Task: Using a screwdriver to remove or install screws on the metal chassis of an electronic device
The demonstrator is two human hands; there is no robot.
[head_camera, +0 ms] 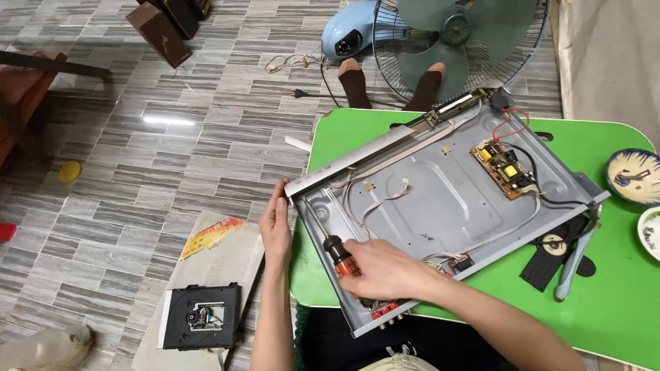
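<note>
Chassis (440, 199), grey metal, lid off, on green table (619, 288); small board at far corner. My R hand (385, 269) grips screwdriver (337, 254) inside; L hand (276, 223) steadies near-left edge, fingers flat.

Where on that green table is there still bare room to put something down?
The green table is bare along its near right, below the pliers, and at the top right between the metal chassis and the patterned dish. The left half is crowded: the chassis covers it, with the left hand on its corner and the right hand gripping a screwdriver.
</note>
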